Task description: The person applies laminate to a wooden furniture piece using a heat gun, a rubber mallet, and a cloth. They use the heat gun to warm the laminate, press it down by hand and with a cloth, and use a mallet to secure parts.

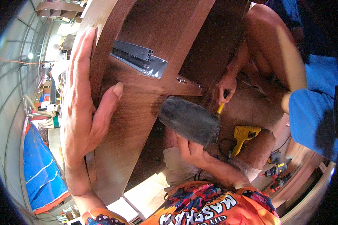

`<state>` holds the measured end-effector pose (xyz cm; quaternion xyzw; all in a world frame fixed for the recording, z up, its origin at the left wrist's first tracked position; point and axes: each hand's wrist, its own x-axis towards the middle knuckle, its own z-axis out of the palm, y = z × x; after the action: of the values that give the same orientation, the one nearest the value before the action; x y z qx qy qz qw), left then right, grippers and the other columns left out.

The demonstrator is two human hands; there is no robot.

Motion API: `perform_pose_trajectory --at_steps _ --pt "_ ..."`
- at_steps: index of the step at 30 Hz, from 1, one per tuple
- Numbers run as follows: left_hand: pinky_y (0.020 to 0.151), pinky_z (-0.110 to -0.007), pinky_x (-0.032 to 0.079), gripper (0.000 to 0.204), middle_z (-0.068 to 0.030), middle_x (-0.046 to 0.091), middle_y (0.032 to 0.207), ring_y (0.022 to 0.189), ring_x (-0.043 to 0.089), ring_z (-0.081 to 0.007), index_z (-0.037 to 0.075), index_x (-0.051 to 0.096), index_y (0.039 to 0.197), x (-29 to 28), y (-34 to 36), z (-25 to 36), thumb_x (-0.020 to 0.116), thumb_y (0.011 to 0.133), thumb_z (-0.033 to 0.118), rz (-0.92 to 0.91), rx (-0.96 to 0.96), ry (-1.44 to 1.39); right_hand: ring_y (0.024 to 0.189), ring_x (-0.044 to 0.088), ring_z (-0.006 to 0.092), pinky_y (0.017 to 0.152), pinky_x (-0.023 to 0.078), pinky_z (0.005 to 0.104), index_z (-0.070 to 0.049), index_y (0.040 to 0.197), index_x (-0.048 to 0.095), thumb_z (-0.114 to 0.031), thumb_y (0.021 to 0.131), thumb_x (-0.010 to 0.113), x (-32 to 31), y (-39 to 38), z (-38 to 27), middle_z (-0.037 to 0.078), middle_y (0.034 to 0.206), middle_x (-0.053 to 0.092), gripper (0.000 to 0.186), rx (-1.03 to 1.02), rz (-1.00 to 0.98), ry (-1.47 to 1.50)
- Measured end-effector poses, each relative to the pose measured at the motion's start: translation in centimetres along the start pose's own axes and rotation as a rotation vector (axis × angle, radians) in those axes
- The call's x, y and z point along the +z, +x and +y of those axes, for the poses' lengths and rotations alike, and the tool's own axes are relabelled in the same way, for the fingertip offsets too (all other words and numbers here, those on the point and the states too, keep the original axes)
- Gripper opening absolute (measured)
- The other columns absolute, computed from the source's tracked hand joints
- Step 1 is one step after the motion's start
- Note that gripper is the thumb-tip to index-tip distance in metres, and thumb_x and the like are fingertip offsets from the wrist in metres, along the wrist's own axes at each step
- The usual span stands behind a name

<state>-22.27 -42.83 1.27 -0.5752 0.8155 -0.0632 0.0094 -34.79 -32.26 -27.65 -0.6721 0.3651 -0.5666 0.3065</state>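
My right hand (191, 150) is closed around a mallet with a thick, dark rubber head (189, 119). The hand is close below the head, and the handle is mostly hidden. My left hand (82, 108) lies with straight fingers along the edge of a brown wood-grain cabinet (124, 116), its thumb resting over the inner side. Beyond the thumb, a grey metal bracket-like fitting (139, 62) is set into the wood. A small metal piece (182, 80) sits on the joint to the right of it.
Another person's hand (226, 88), at right, holds a yellow-handled tool (221, 108). A yellow glue gun (245, 137) lies near my knee. Power tools (276, 169) are on the floor at far right. A blue tarp (43, 168) hangs at left.
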Motion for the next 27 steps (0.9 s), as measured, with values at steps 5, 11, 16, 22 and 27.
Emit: perform_pose_trajectory --at_steps 5,11,16,22,27 --pt "0.131 -0.043 0.021 0.082 -0.0207 0.032 0.171 0.159 0.029 -0.0314 -0.002 0.026 0.166 -0.4 -0.1 0.0 0.062 0.092 -0.003 -0.007 0.018 0.006 0.11 0.069 0.0395 0.102 0.053 0.0517 0.011 0.122 0.069 0.005 0.093 0.062 0.4 2.5 0.0 0.022 0.121 0.072 0.029 -0.107 -0.004 0.133" --pt "0.128 -0.042 0.027 0.07 -0.0212 0.044 0.164 0.155 0.039 -0.0306 -0.002 0.038 0.162 -0.4 -0.2 0.4 0.062 0.096 -0.001 0.053 -0.016 -0.064 0.114 0.069 0.0397 0.1 0.055 0.0503 0.008 0.127 0.07 0.003 0.097 0.057 1.5 1.5 -2.1 0.021 0.127 0.072 0.033 -0.148 0.076 -0.474" --pt "0.126 -0.042 0.033 0.065 -0.0212 0.051 0.159 0.151 0.045 -0.0302 -0.001 0.045 0.159 0.0 0.0 -0.2 0.064 0.097 0.002 0.136 0.043 -0.039 0.118 0.068 0.0381 0.103 0.055 0.0481 0.002 0.129 0.071 -0.006 0.098 0.058 -0.9 5.3 -1.3 0.02 0.131 0.07 0.034 -0.066 -0.078 0.243" --pt "0.125 -0.043 0.033 0.063 -0.0223 0.053 0.157 0.15 0.047 -0.0323 -0.001 0.046 0.158 0.3 0.0 -0.5 0.062 0.098 0.004 0.164 0.072 -0.034 0.116 0.065 0.0401 0.104 0.05 0.0492 -0.005 0.126 0.07 -0.01 0.092 0.071 -0.7 6.8 -3.2 0.019 0.125 0.07 0.035 -0.084 -0.072 0.337" --pt "0.125 -0.041 0.032 0.06 -0.0213 0.053 0.158 0.15 0.047 -0.0302 -0.002 0.047 0.157 -0.1 -0.4 -1.1 0.06 0.1 0.008 0.181 0.094 -0.054 0.13 0.06 0.0414 0.117 0.044 0.0459 -0.003 0.133 0.067 -0.011 0.088 0.073 0.5 2.6 -2.4 0.023 0.134 0.067 0.046 -0.001 -0.182 0.153"
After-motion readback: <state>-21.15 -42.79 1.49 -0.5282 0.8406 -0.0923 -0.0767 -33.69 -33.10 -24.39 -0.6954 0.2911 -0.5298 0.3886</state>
